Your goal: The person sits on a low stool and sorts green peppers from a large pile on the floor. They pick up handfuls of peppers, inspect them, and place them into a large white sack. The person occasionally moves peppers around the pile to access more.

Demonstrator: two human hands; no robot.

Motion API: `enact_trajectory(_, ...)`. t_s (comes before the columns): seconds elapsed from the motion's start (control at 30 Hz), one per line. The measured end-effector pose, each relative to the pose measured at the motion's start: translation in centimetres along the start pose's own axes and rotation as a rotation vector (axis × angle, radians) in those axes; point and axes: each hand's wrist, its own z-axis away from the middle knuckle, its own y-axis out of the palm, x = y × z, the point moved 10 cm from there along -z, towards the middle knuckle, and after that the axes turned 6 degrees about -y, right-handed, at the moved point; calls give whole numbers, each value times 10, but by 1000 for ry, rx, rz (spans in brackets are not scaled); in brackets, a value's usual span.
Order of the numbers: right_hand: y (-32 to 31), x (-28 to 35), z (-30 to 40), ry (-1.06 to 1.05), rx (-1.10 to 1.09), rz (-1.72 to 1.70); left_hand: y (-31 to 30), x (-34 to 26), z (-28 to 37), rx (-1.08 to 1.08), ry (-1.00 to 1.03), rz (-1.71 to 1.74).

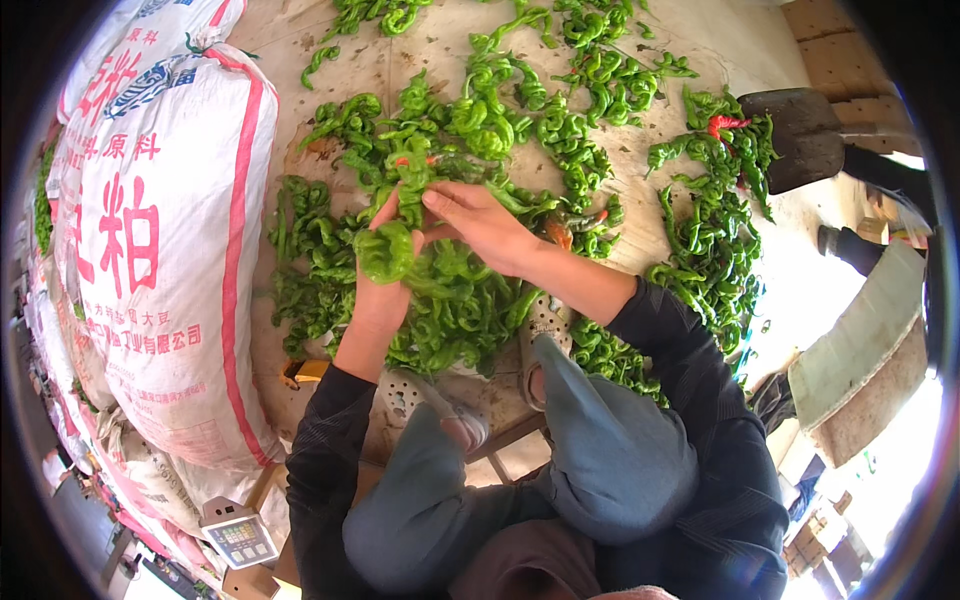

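Both of my hands are raised over a heap of curly green peppers [465, 322] in front of my feet. My left hand [386, 270] is closed around several green peppers [384, 251], which partly hide its fingers. The fingertips of my right hand [480, 225] touch a long wrinkled green pepper [412, 187] upright between the two hands. Whether the right fingers grip it firmly I cannot tell. Just beyond the hands lies a pepper with a red-orange part, and a reddish-brown one [559, 231] rests to the right.
Large woven sacks [172, 262] with printing stand at the left. More peppers [712, 225] spread across the floor at the right, beside a shovel blade [799, 139]. A yellow-handled object [306, 370] lies near my left forearm. A digital scale display [238, 536] is at the lower left.
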Motion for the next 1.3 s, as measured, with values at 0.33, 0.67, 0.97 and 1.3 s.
enact_trajectory(0.33, -110, 39, -91, -538, -275, 1716, -30, 17, -7, -3, -173, 662)
enact_trajectory(0.67, -121, 94, -45, -645, -604, 908, -29, 22, -5, 16, -175, 721)
enact_trajectory(0.97, 0, 42, 23, -527, 129, 675, -44, 24, 2, 3, -125, 710)
enact_trajectory(1.3, 7, 24, 17, -581, -22, 1342, -20, 38, 7, 46, -225, 678)
